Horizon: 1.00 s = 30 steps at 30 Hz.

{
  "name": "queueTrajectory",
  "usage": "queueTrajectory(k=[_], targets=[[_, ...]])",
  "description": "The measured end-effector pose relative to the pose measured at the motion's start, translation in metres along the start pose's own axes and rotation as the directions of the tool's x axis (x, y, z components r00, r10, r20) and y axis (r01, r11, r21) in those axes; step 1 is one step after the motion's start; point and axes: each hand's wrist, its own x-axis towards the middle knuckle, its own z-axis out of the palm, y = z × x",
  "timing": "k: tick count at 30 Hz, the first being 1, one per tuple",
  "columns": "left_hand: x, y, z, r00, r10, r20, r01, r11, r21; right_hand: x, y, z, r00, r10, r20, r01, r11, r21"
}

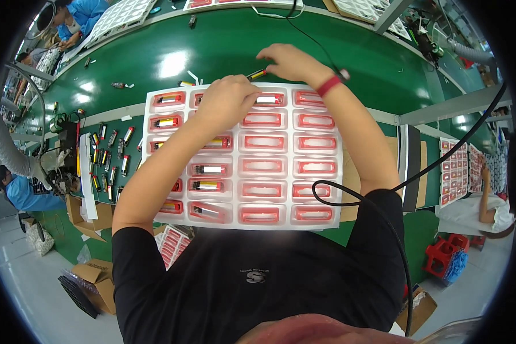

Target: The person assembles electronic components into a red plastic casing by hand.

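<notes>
My left hand reaches over the top row of a white plastic tray. Its fingers are curled together at the left end of a red shell with a white-labelled insert; what they pinch, if anything, is hidden. Beyond the tray's far edge, my right hand has its fingers and thumb apart. Close to its thumb lies a small yellow-and-black battery-like part. In the tray's left columns, several red shells hold such parts, like one battery-like part. Shells farther right, such as a red shell, show no such insert.
More battery-like parts lie loose on the green table to the left. A black cable loops over the tray's right side and my right arm. Co-workers in blue sit at the left; another person's arm shows at the right.
</notes>
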Motion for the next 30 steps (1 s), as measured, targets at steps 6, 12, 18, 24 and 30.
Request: queueTrajectory(k=[6,12,18,24,30], targets=[[0.002,0.008,0.002,0.992,-0.013,-0.126,0.013,1.0,-0.003,0.036,0.015,0.034,0.931,0.073,0.358,-0.051,0.996,-0.07],[-0.029,0.022,-0.024,0.986,0.129,0.11,-0.118,0.988,-0.1,-0.003,-0.017,-0.025,0.992,0.126,0.024,-0.128,0.97,0.205],[-0.027,0.026,-0.018,0.981,0.168,0.102,-0.162,0.985,-0.058,-0.08,-0.091,-0.067,0.921,0.382,-0.074,-0.158,0.541,0.826],[-0.032,0.037,-0.045,0.924,-0.221,0.313,0.381,0.626,-0.681,-0.11,-0.105,-0.076,0.921,0.384,-0.064,-0.092,0.376,0.922],[-0.035,0.044,-0.051,0.889,-0.298,0.348,0.38,0.053,-0.924,-0.117,-0.12,-0.069,0.946,0.312,-0.091,0.031,0.194,0.98]])
